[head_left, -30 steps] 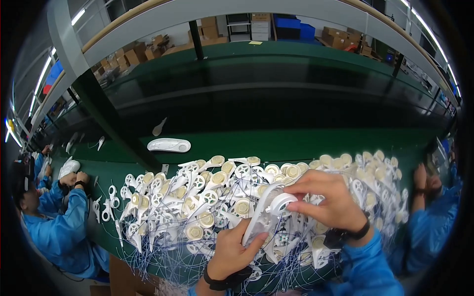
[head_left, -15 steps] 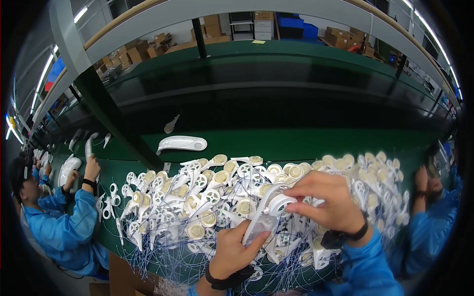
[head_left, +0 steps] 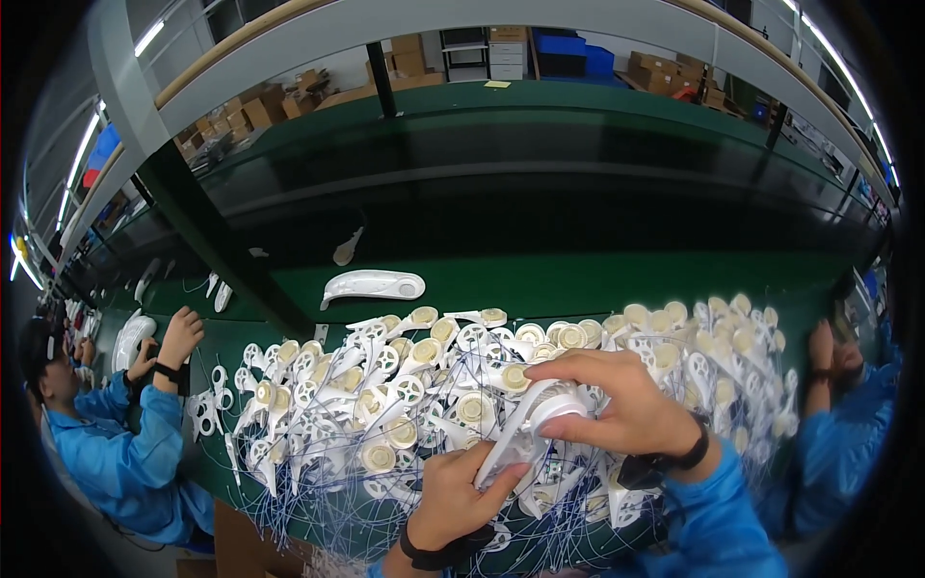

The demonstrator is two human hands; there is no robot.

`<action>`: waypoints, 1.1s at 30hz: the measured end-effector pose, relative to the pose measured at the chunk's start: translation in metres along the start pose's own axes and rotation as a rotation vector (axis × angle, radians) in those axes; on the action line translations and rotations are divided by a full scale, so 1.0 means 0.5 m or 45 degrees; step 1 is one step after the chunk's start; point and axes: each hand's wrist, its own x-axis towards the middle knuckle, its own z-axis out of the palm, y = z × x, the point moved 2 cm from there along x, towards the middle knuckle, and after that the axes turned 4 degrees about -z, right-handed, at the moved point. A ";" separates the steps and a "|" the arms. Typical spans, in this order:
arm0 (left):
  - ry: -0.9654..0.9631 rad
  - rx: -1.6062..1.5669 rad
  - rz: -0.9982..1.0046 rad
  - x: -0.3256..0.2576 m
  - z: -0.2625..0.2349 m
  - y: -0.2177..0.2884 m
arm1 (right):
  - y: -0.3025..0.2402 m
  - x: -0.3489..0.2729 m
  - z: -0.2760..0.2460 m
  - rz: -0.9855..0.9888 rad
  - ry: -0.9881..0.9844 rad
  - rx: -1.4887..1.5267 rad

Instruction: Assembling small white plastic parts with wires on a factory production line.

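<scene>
My left hand (head_left: 455, 499) is closed around the lower end of a curved white plastic housing (head_left: 503, 449), tilted above the heap. At the housing's round upper end sits a white round cap (head_left: 559, 405), which the fingers and thumb of my right hand (head_left: 631, 403) span and grip. Whether the cap is fully seated cannot be made out. Beneath both hands spreads a pile of white spoked plastic parts (head_left: 409, 387), many carrying cream-coloured discs (head_left: 474, 408). Thin blue and white wires (head_left: 356, 511) trail from the pile toward me.
Beyond the pile, a long white shell (head_left: 374, 285) and a smaller part (head_left: 348, 249) lie on the green and black belt. A green post (head_left: 207, 226) rises at left. Co-workers in blue sit left (head_left: 120, 448) and right (head_left: 843, 453). A cardboard box (head_left: 241, 539) stands below the table.
My right fingers have shifted from pinching the cap's side to spanning its top and edge. The long shell has moved rightward. The left co-worker's raised hand no longer holds a white shell.
</scene>
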 end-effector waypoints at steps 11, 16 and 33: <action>0.003 0.044 0.047 -0.002 0.005 -0.015 | 0.014 -0.002 0.005 0.008 -0.020 0.083; 0.006 0.056 0.046 -0.003 0.006 -0.015 | 0.007 -0.004 0.006 0.019 -0.027 0.114; -0.138 0.067 0.052 0.004 -0.015 0.014 | 0.002 -0.007 0.029 -0.112 0.097 0.059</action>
